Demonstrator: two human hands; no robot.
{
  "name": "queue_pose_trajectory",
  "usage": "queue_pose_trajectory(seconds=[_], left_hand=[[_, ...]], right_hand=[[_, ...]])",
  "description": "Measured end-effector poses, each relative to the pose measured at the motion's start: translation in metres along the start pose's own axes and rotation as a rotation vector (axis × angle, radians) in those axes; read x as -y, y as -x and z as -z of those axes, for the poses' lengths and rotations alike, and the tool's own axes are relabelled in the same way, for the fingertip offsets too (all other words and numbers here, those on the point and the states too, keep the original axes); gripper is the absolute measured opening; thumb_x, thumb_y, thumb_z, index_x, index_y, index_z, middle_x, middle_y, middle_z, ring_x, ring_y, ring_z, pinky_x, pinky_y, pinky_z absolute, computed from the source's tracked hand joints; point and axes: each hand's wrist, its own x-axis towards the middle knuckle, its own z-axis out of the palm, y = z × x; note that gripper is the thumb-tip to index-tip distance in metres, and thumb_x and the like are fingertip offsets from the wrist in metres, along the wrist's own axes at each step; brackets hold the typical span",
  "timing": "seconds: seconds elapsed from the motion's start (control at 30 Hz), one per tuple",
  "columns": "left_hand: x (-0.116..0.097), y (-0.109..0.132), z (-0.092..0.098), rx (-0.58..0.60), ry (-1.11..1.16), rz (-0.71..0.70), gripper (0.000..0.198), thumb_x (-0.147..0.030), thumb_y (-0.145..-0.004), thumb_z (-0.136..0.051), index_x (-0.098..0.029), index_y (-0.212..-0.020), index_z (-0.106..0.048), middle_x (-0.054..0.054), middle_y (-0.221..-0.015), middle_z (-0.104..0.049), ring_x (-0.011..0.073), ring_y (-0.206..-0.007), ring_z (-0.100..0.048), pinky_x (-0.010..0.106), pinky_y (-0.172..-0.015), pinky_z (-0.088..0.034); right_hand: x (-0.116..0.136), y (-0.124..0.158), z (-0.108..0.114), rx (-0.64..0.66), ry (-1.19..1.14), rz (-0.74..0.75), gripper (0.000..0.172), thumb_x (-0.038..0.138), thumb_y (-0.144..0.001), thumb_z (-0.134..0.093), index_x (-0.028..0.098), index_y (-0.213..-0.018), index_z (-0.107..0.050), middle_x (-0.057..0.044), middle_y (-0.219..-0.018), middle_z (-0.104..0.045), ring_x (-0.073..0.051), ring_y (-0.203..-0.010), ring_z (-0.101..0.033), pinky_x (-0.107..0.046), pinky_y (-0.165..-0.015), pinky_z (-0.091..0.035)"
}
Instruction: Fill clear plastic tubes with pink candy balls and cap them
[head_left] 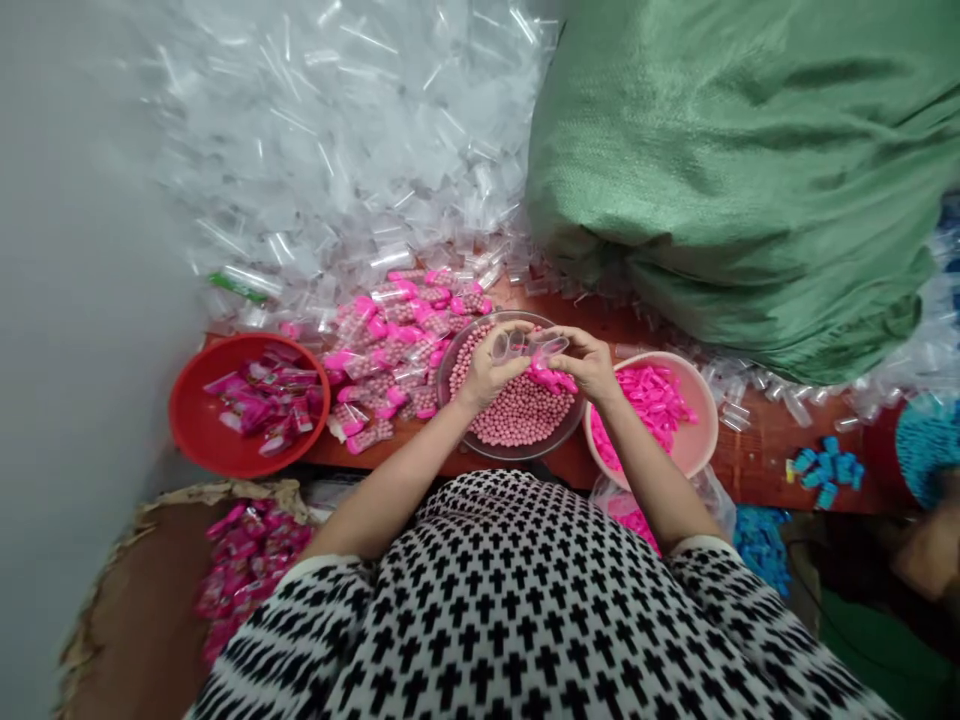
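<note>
Bead-filled clear tubes with bright-pink ends (405, 335) lie heaped; far more seemingly empty clear plastic tubes (337, 120) remain.
Fingers of left hand (486, 372) and right hand (592, 365) grip transparent tubes (551, 347) above a bowl (517, 456) of pale-pink round beads (514, 418).

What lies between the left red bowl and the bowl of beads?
Head view: between the red bowl and bead bowl lies a pile of pink-ended clear tubes.

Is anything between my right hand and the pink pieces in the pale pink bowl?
Nothing visible blocks the way: the pink pieces lie uncovered in the pale pink bowl, near your right hand. Only your right forearm crosses above some.
</note>
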Motion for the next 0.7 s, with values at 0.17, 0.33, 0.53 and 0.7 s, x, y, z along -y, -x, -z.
queue_pose_trajectory(seconds=[0.17,0.33,0.53,0.7], left_hand=[[0.007,0.024,-0.006,-0.052,0.062,0.014,0.059,-0.068,-0.082,-0.053,-0.021,-0.117,-0.053,0.011,-0.119,-0.062,0.0243,-0.115,-0.060,0.044,-0.101,-0.047],[0.016,0.043,0.000,0.096,-0.066,0.038,0.090,-0.088,-0.076,-0.020,-0.022,-0.125,-0.057,0.015,-0.138,-0.051,0.0284,-0.128,-0.051,0.045,-0.103,-0.046],[0.022,0.056,0.016,0.194,-0.300,0.012,0.103,-0.083,-0.073,0.006,-0.026,-0.139,-0.049,0.013,-0.146,-0.045,0.0260,-0.139,-0.039,0.043,-0.109,-0.040],[0.047,0.067,0.032,0.082,-0.568,0.051,0.102,-0.079,-0.079,0.006,-0.017,-0.140,-0.046,0.016,-0.147,-0.043,0.0261,-0.141,-0.034,0.043,-0.118,-0.026]], right_hand=[[-0.001,0.013,-0.005,0.162,0.068,0.025,0.053,0.057,-0.053,-0.085,0.023,-0.090,-0.068,-0.006,-0.112,-0.065,-0.026,-0.117,-0.057,-0.043,-0.105,-0.041],[-0.005,0.028,-0.020,0.325,0.050,-0.020,0.062,0.061,-0.059,-0.080,0.024,-0.105,-0.061,-0.008,-0.135,-0.052,-0.026,-0.129,-0.048,-0.041,-0.105,-0.041],[-0.026,0.052,-0.046,0.382,0.178,-0.077,0.083,0.062,-0.072,-0.070,0.023,-0.139,-0.039,-0.010,-0.136,-0.049,-0.024,-0.127,-0.047,-0.039,-0.109,-0.037],[-0.054,0.066,-0.043,0.260,0.831,-0.012,0.075,0.045,-0.082,-0.066,0.014,-0.142,-0.034,-0.018,-0.135,-0.047,-0.029,-0.124,-0.047,-0.046,-0.107,-0.039]])
